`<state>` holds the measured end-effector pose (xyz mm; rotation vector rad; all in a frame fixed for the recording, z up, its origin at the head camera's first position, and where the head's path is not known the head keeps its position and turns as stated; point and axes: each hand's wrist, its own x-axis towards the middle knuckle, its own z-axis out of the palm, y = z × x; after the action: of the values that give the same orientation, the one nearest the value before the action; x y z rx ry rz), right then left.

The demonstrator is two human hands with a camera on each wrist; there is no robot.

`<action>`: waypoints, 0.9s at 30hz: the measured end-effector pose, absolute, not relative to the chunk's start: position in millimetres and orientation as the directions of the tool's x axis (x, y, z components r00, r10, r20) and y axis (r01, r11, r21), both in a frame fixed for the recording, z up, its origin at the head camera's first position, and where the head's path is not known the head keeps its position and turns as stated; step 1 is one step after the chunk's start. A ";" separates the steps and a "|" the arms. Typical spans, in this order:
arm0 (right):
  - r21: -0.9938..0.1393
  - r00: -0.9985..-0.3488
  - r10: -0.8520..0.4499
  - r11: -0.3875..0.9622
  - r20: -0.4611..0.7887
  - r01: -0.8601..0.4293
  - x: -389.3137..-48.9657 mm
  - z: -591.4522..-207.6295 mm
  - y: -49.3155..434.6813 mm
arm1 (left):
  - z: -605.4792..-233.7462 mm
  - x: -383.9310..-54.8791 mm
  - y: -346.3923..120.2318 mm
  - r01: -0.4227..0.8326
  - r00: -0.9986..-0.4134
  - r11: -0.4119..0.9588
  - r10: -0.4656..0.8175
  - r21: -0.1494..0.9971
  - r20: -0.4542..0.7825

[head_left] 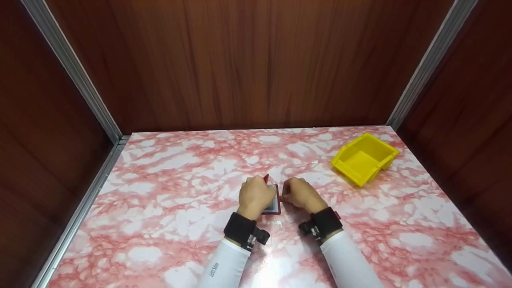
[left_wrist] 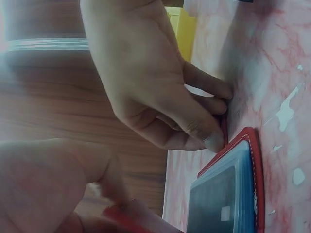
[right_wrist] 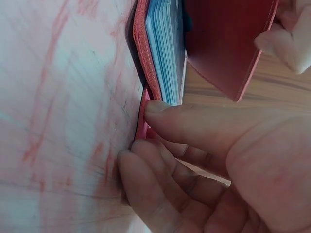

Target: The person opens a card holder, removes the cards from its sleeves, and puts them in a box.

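Observation:
A small red card holder (head_left: 276, 209) lies open on the table in front of me. Its clear plastic sleeves (right_wrist: 165, 46) form a thick stack inside a stitched red edge. My left hand (head_left: 257, 195) pinches the raised red cover (right_wrist: 226, 43) by its edge and keeps it tilted up off the sleeves. On the other side, my right hand (head_left: 303, 195) holds a narrow red closure strap (right_wrist: 142, 112) that sticks out from the holder's edge, between thumb and fingers. Its fingertips rest close to the tabletop. The left palm hides part of the holder in the head view.
A yellow plastic bin (head_left: 365, 159) stands at the back right of the pink-and-white marbled table (head_left: 180, 188). Dark wood panels (head_left: 248, 64) with metal corner posts enclose the back and sides.

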<state>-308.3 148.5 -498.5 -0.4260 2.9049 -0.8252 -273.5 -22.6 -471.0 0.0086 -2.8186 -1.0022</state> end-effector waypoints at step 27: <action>-0.526 -0.956 -0.290 0.819 -0.039 -0.227 -310.1 -499.0 149.4 | -554.5 -351.3 -134.5 -0.282 -0.960 0.705 -0.207 0.651 -0.191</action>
<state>-310.1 149.4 -499.0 -0.4107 2.8838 -0.8122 -351.3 -134.5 -554.5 0.4304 -2.9962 -1.1709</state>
